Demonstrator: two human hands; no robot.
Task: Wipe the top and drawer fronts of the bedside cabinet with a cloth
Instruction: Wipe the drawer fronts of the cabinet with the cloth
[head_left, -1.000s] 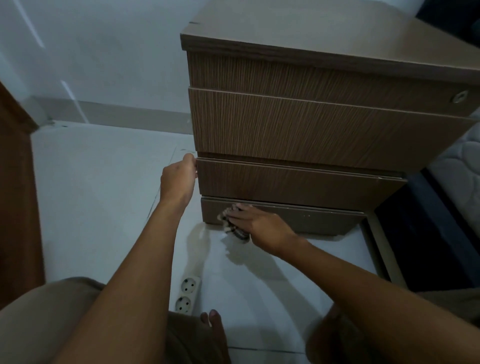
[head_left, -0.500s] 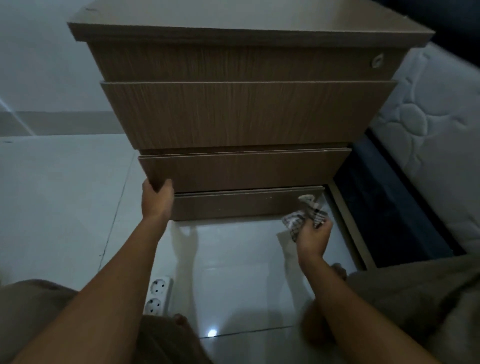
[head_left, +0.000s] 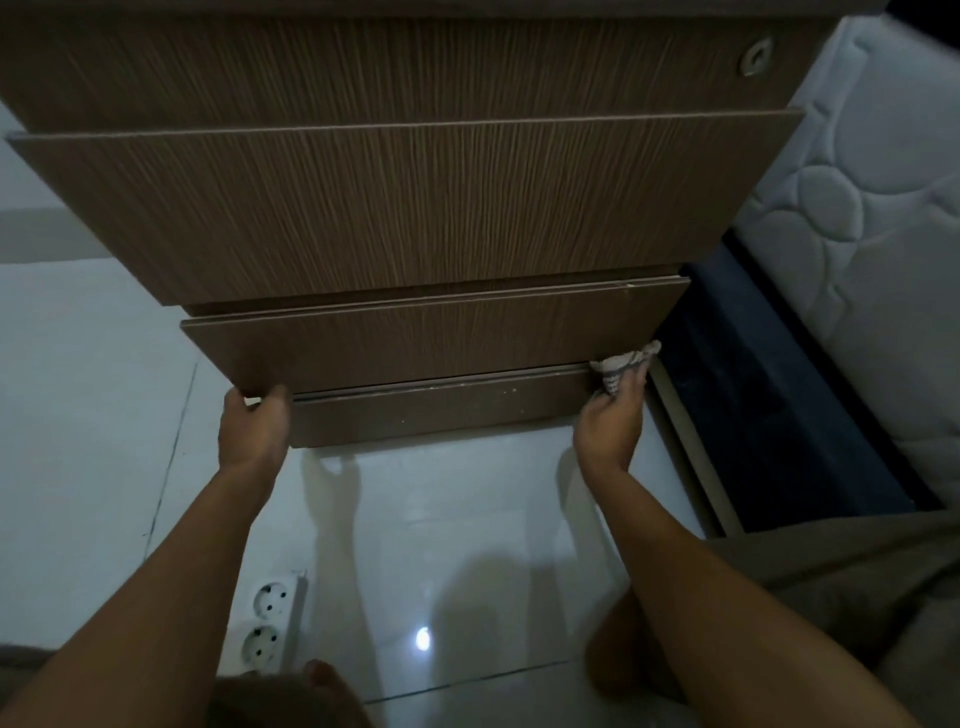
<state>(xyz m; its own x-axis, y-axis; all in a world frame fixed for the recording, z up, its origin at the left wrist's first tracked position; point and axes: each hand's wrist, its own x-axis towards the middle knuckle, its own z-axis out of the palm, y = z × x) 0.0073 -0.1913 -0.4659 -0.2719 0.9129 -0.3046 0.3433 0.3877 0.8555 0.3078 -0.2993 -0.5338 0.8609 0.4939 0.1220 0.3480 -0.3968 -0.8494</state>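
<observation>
The brown wood-grain bedside cabinet (head_left: 415, 208) fills the upper part of the view, its drawer fronts stepped one above another; its top is out of frame. My left hand (head_left: 252, 428) grips the lower left corner of the lowest drawer front (head_left: 426, 343). My right hand (head_left: 610, 421) holds a crumpled checked cloth (head_left: 621, 366) pressed against the right end of the plinth strip (head_left: 441, 410), just under that drawer's right corner.
A white power strip (head_left: 265, 621) lies on the glossy tiled floor (head_left: 441, 519) near my left forearm. A white quilted mattress (head_left: 857, 208) over a dark bed base (head_left: 769, 405) stands right of the cabinet. My knees and a foot (head_left: 332, 691) are at the bottom.
The view has come closer and lower on the cabinet. My right hand has carried the cloth up to the plinth's right end; earlier it wiped at the left end. My left hand stays on the drawer corner.
</observation>
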